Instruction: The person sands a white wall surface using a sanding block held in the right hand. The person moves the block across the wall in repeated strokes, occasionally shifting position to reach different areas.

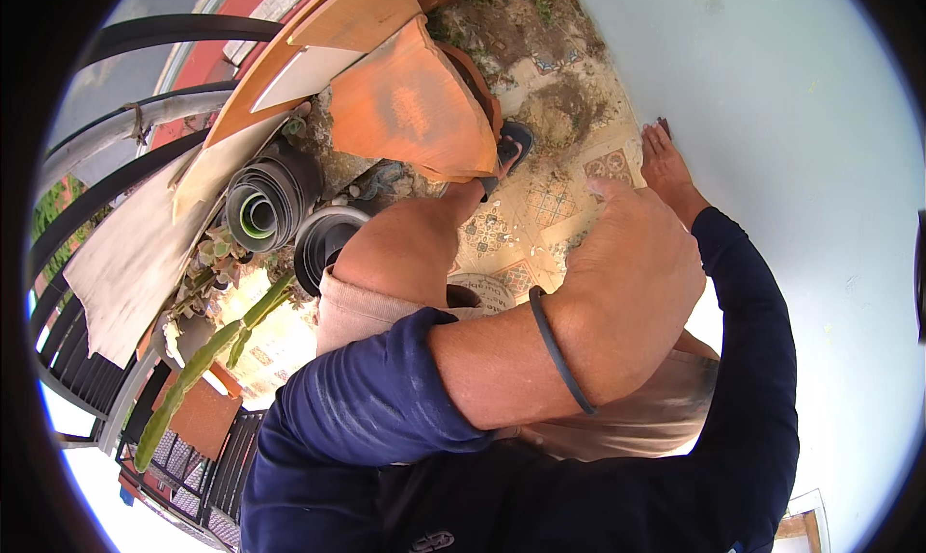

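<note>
My right hand (667, 163) lies against the foot of the pale blue wall (752, 119), fingers stretched out. A small dark brown spot or piece (663, 126) shows at its fingertips; which of these it is cannot be told. My left hand (633, 256), with a dark band around the wrist, reaches across in front of me toward the same wall. Its fingers are curled and mostly turned away, so anything within them is hidden. Below both hands is a worn patterned tile floor (550, 202). Beside my bare knee is a white bucket (495, 289) bearing writing.
A large broken terracotta piece (412, 111) stands near my sandalled foot (515, 148). Nested black plant pots (271, 195) and a long cactus stem (192, 376) are at left. Wooden boards (137, 256) lean on a black metal railing (65, 227). Soil and weeds (521, 17) cover the far floor.
</note>
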### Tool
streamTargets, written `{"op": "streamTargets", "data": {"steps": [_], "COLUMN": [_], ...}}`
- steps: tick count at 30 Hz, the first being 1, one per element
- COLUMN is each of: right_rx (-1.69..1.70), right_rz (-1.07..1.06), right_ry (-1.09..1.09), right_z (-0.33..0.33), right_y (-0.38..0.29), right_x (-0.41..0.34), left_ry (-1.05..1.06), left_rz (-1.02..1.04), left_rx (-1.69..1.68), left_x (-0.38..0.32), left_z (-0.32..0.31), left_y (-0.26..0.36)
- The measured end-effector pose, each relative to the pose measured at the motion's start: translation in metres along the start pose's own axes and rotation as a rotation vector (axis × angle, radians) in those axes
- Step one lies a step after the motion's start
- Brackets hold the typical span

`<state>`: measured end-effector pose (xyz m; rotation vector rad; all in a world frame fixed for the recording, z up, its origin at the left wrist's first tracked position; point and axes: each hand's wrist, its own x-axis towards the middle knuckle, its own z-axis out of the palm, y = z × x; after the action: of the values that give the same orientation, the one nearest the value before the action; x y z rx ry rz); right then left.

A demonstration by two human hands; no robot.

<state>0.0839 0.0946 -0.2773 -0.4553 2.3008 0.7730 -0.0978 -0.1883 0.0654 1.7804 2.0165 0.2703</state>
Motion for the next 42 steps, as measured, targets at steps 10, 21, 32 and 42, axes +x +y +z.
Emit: {"op": "streamTargets", "data": {"steps": [10, 21, 32, 42], "right_rx": [-0.201, -0.089, 0.082, 0.072], "right_rz": [0.494, 0.129, -0.114, 0.579], "right_ry": [0.532, -0.155, -0.346, 0.312], "right_z": [-0.208, -0.083, 0.018, -0.208], "right_y": [0.222, 0.095, -0.020, 0.205], "right_x": [0.185, 0.188, 0.012, 0.183], "left_ry": [-0.044, -0.295, -0.210, -0.169], "left_rz": [-0.027, -0.085, -0.036, -0.073], "left_rx": [0.040, -0.012, -0.005, -0.031], "left_x": [0.001, 0.007, -0.020, -0.018], "left_z": [-0.005, -0.011, -0.024, -0.021], "left_y": [-0.010, -0.015, -0.012, -0.012]}}
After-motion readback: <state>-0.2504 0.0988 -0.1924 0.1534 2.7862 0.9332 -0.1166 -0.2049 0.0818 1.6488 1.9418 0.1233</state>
